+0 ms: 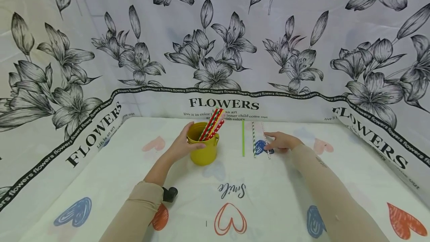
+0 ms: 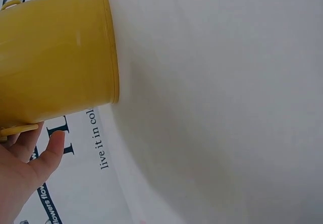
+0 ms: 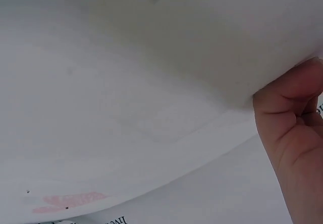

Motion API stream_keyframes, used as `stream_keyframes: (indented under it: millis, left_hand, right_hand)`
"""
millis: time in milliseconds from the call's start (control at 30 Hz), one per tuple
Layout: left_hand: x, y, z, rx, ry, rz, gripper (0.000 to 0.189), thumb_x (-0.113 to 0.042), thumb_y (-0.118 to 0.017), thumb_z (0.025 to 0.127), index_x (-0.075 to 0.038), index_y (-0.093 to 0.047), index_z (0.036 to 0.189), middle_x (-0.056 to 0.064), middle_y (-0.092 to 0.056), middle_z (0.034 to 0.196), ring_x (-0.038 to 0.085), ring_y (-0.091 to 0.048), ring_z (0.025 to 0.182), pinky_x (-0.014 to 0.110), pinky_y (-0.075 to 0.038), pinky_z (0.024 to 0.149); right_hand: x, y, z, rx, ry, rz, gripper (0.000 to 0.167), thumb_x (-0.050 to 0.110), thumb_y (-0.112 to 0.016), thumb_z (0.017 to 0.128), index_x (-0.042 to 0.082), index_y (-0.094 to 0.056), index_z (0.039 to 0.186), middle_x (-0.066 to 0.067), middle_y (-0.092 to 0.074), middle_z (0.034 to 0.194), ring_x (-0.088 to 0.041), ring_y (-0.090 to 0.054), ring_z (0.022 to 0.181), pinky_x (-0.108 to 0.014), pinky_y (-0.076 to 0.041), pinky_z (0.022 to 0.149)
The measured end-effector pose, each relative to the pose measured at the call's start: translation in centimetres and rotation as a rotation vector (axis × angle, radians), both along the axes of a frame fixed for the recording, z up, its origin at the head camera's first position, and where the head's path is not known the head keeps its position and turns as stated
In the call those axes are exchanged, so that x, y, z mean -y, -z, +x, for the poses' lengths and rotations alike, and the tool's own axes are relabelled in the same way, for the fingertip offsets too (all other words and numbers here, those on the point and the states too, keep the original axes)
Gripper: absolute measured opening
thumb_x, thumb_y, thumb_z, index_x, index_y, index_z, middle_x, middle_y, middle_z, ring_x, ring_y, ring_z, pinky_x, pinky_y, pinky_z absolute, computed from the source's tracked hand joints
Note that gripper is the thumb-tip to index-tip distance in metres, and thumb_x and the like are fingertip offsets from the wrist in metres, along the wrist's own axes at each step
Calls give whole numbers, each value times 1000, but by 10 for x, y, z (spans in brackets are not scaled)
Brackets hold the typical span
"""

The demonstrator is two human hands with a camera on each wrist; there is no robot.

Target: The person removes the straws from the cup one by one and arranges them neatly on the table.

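Observation:
A yellow bucket point(image 1: 203, 154) stands upright on the table, with several paper straws point(image 1: 212, 124) in red, green, yellow and pink patterns leaning out to the right. My left hand point(image 1: 183, 145) holds its left side, fingers at the rim near the handle and thumb across the front. In the left wrist view the bucket's side point(image 2: 55, 57) fills the upper left. On the right, my right hand point(image 1: 282, 142) touches a pink-dotted straw point(image 1: 268, 154) lying flat, index finger and thumb spread apart along it. The right wrist view shows bent fingers point(image 3: 287, 98) down at the cloth; the straw is hidden there.
Left of the dotted straw lie a green-striped straw point(image 1: 254, 137) and a plain green straw point(image 1: 243, 139), roughly parallel. A white tablecloth point(image 1: 188, 212) with printed hearts covers the table. A flower-printed curtain point(image 1: 215, 81) rises along the back and sides.

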State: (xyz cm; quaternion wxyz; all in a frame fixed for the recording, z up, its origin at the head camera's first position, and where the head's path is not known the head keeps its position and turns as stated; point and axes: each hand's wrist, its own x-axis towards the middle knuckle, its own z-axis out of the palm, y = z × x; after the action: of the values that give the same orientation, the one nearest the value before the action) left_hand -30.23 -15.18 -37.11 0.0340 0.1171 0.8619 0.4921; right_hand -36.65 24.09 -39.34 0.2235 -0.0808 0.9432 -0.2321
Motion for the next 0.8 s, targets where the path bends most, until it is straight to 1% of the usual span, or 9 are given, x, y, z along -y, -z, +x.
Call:
stream_keyframes:
  millis: [200,233,267,300,333,367,433,533,800]
  left_hand:
    - [0,1,2,1,-7,10,104,-37,-80,80,-12,-13,155,16,-29,154,35,-28,140,54,-21,114]
    - [0,1,2,1,-5,14,104,-36,-80,80,-12,-13,155,16,-29,154,35,-29,140,54,-21,114]
    - [0,2,2,2,-3,16,104,-36,-80,80,-12,-12,155,16,-29,154,35,-29,140,54,-21,114]
    - [0,2,2,4,-2,19,104,-36,-80,80,-12,-12,155,16,-29,154,35,-29,139,53,-22,114]
    - [-1,2,2,6,-1,25,104,-35,-81,80,-12,-13,155,15,-29,153,34,-29,139,53,-22,114]
    - [-1,2,2,8,1,30,104,-34,-81,80,-12,-13,155,15,-30,153,34,-30,139,52,-23,114]
    - [-2,2,3,8,7,36,103,-34,-81,80,-13,-13,155,15,-30,153,34,-30,139,52,-23,114]
    - [-3,1,3,6,10,41,103,-33,-81,80,-12,-13,155,15,-31,153,34,-31,139,52,-24,114]
    - [-3,0,3,2,3,32,102,-33,-80,80,-13,-14,154,14,-31,152,34,-31,139,53,-23,114]
  right_hand:
    - [3,-2,0,-9,-9,18,81,39,-67,91,13,-23,155,4,-33,51,-7,-31,41,-20,-28,44]
    - [4,-2,0,-10,-2,19,81,39,-68,91,13,-24,154,1,-41,56,-7,-31,41,-20,-29,44]
    - [4,-3,1,-10,1,20,81,39,-67,91,12,-24,154,-4,-50,64,-8,-31,42,-21,-29,44]
    - [5,-3,1,-7,9,20,81,39,-68,91,13,-24,154,-11,-57,78,-8,-32,42,-21,-30,44]
    - [5,-3,1,-5,17,20,81,39,-68,91,13,-24,154,-17,-59,95,-8,-32,43,-21,-30,45]
    - [6,-3,1,-1,26,20,81,40,-67,91,13,-25,154,-23,-57,112,-9,-33,44,-21,-31,45]
    - [6,-4,2,6,47,21,80,40,-68,91,15,-25,154,-29,-39,139,-10,-33,45,-22,-32,46]
    - [6,-5,3,21,63,22,81,41,-67,91,16,-24,155,-30,-31,145,-10,-33,45,-22,-32,45]
    - [7,-6,2,18,66,8,80,40,-67,91,15,-24,154,-32,-32,144,-10,-33,44,-21,-31,44]
